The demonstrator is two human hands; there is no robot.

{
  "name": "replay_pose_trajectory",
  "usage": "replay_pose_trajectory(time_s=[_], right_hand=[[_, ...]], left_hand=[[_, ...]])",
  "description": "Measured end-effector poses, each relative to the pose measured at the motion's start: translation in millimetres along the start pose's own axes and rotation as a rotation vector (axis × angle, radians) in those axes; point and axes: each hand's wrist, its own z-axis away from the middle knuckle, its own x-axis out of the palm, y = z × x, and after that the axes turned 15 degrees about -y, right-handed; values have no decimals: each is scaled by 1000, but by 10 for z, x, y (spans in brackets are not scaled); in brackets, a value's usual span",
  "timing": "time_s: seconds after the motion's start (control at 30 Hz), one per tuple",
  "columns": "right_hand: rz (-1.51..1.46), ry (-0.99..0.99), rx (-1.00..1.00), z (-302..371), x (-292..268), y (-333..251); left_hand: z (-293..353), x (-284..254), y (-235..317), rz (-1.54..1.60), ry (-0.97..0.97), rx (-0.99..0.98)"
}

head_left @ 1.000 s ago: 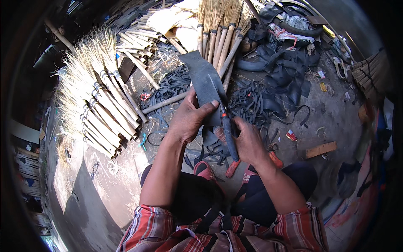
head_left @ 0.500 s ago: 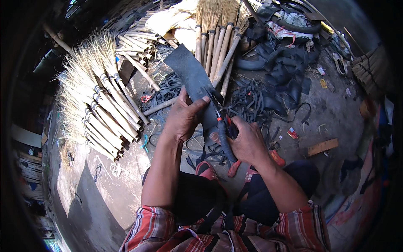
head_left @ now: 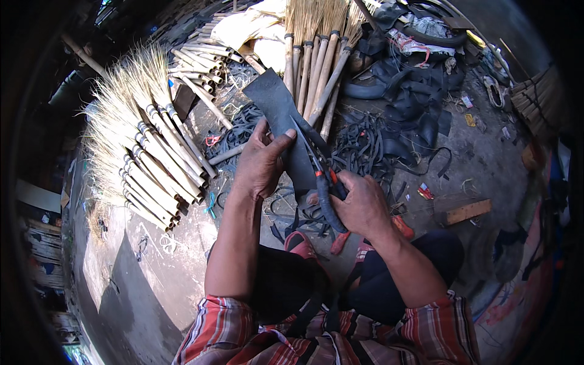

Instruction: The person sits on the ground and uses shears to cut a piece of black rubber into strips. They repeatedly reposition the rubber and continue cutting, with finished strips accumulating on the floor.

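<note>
Straw-coloured brooms fan out between nine and ten o'clock from the person's hands, their bristles pointing outward on the sunlit floor. Toward eleven o'clock, bare poles lie stacked, cut ends facing the worker. At centre, the left hand pinches a black, rubber-like sheet, thumb on top, its far end angled toward eleven o'clock. Farther off at twelve, more brooms stand bunched, bristles up. Scissors with dark-wrapped, red-banded handles lie across the sheet, tips pointing toward eleven; a narrow strip parts from its right side. The right hand is closed around the scissors' handles. At two o'clock, loose dark strips tangle beside a heap of black rubber pieces. Just past three, a wooden block rests on the floor.
</note>
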Motion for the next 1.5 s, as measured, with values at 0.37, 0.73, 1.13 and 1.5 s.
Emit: replay_pose_trajectory(time_s=[0.37, 0.73, 1.13, 1.5], right_hand=[[81, 26, 88, -36, -38, 12], [272, 198, -91, -101, 45, 72], [60, 32, 43, -40, 35, 23], [13, 23, 143, -24, -62, 10]], left_hand=[[8, 60, -130, -232, 3, -84], [58, 109, -118, -241, -47, -116], [-17, 47, -62, -199, 48, -25], [-22, 85, -113, -250, -97, -123]])
